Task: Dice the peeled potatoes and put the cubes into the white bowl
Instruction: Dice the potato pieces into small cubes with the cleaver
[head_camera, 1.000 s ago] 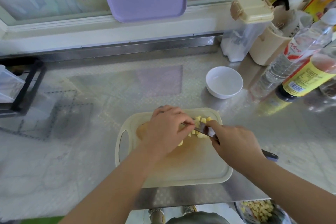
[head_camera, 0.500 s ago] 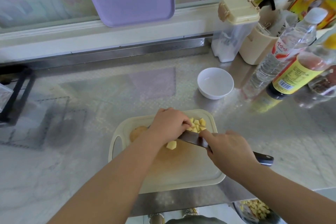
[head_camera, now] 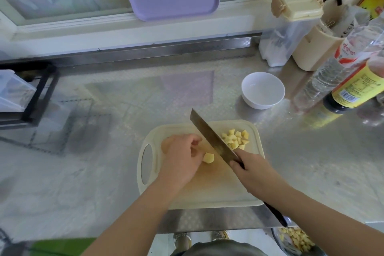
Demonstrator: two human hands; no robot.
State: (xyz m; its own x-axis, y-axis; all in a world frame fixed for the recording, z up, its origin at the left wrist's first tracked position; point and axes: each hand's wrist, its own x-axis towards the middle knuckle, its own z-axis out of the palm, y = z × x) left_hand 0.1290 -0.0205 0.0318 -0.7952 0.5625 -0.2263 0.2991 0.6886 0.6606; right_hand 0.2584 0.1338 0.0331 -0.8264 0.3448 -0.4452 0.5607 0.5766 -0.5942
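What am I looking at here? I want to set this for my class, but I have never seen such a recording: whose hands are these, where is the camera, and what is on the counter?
There is no machine. A person works with two bare hands, and a wide-angle camera worn on their head looks down at them, so there is only this one view. On the shiny counter lies a cream cutting board. The right hand grips a knife, its blade angled across the board. Beyond the blade is a pile of potato cubes. The left hand, fingers curled, sits beside a larger potato chunk; whether it holds it is unclear. The white bowl behind the board is empty. At the right stand bottles.
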